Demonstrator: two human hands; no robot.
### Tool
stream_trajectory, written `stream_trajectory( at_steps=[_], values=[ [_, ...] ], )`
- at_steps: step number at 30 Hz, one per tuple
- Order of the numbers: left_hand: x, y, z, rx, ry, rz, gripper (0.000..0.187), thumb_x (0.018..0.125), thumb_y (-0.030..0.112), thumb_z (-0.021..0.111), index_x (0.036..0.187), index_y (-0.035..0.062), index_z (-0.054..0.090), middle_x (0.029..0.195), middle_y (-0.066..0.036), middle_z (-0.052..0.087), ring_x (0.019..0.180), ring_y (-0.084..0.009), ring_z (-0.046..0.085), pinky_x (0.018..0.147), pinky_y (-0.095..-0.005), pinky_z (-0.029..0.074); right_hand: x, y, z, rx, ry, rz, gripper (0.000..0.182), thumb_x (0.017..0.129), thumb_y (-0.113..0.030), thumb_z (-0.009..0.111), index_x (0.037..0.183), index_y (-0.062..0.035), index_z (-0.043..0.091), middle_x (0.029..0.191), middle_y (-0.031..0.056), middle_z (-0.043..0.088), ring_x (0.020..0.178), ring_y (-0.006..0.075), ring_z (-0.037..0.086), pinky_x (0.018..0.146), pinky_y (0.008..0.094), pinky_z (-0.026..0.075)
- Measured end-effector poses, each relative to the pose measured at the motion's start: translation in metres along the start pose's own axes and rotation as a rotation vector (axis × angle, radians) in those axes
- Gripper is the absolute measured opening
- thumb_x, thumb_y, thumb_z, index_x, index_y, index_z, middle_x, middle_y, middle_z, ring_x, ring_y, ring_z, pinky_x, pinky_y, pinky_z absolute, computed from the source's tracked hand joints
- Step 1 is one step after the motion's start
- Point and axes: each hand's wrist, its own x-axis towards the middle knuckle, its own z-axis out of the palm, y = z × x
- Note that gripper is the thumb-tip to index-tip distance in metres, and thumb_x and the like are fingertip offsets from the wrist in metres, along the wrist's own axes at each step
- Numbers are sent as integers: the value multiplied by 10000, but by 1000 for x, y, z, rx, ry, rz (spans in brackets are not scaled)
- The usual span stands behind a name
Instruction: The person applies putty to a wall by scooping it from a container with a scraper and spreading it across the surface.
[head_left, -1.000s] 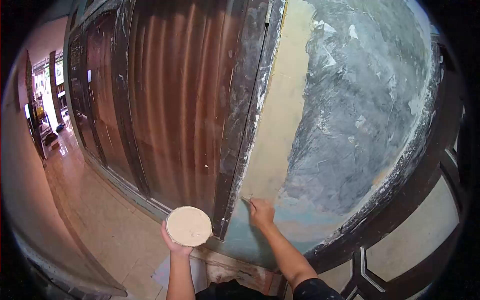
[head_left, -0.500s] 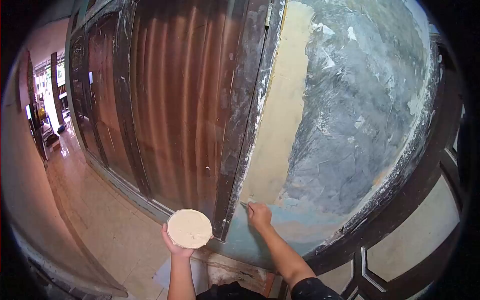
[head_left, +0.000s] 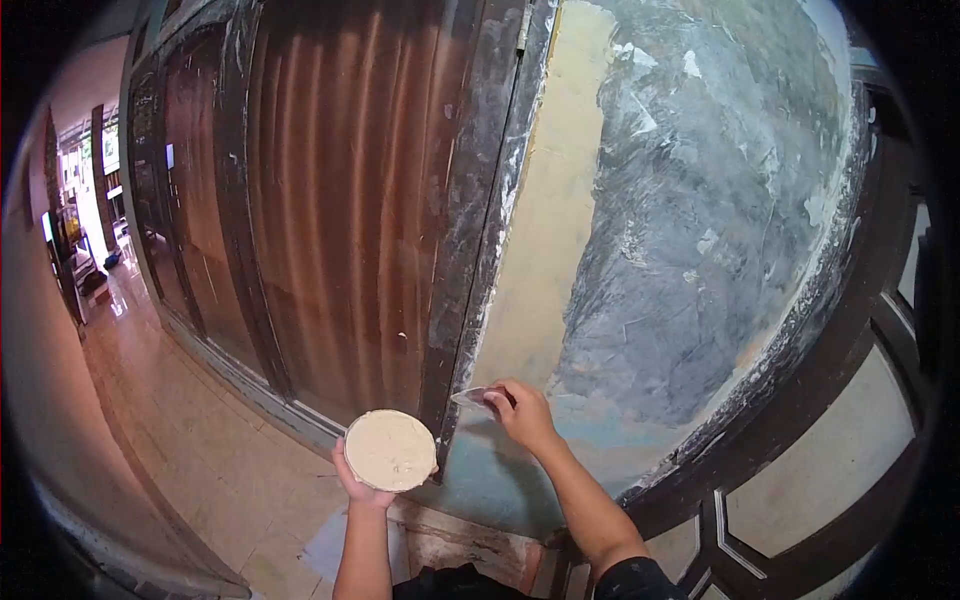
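Observation:
My left hand (head_left: 358,482) grips a round tub of cream putty (head_left: 390,450) by its side, the smooth putty surface facing up. In my right hand (head_left: 522,412) is a putty knife (head_left: 474,398), its flat blade pointing left toward the dark door frame. The blade overlaps the lower end of a cream putty strip (head_left: 540,240) that runs up the wall beside the frame. Right of that strip the wall (head_left: 700,230) is rough grey with white patches, and below it turns pale blue-green.
A dark wooden door frame (head_left: 455,250) borders glass with a reddish-brown curtain (head_left: 340,220) behind it. On the right stands a dark panelled door (head_left: 820,470). Tiled floor (head_left: 220,450) stretches left, and a white sheet (head_left: 335,545) lies near my left forearm.
My right hand has lifted slightly and turned, so the knife's blade now shows flat and points left. The tub in my left hand has moved a little right and tilted.

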Motion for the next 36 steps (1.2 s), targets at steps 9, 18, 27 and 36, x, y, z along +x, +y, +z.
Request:
stream_trajectory(
  at_steps=[9, 18, 27, 36],
  values=[
    [-14, -32, 57, 103, -206, -122, 769, 995, 669, 395, 1475, 91, 562, 1451, -156, 620, 1283, -403, 626, 1033, -627, 540, 37, -11, -12, 307, -617, 365, 382, 1011, -327, 719, 1147, 29, 701, 972, 101, 748, 868, 143, 680, 781, 333, 558],
    [-13, -28, 67, 108, -99, -112, 803, 982, 695, 400, 1483, 88, 560, 1469, -176, 608, 1286, -439, 619, 1042, -646, 529, 26, -52, -68, -288, -303, -596, 287, 874, -139, 750, 1147, -229, 750, 1047, -67, 763, 1000, 221, 656, 839, 445, 454],
    [-10, -24, 63, 123, -228, -139, 812, 978, 699, 404, 1485, 85, 560, 1469, -184, 607, 1292, -458, 608, 1015, -705, 517, -5, -44, -64, -425, -377, -768, 423, 852, -183, 719, 1253, -318, 707, 1248, -119, 709, 1209, 211, 608, 1006, 573, 427],
    [-17, -27, 73, 101, -232, -148, 797, 988, 675, 397, 1488, 73, 552, 1465, -193, 608, 1276, -456, 620, 1021, -678, 529, -10, -47, -61, -436, -343, -848, 378, 841, -164, 719, 1206, -256, 743, 1214, -108, 719, 1196, 213, 620, 1015, 569, 430]
  ],
)
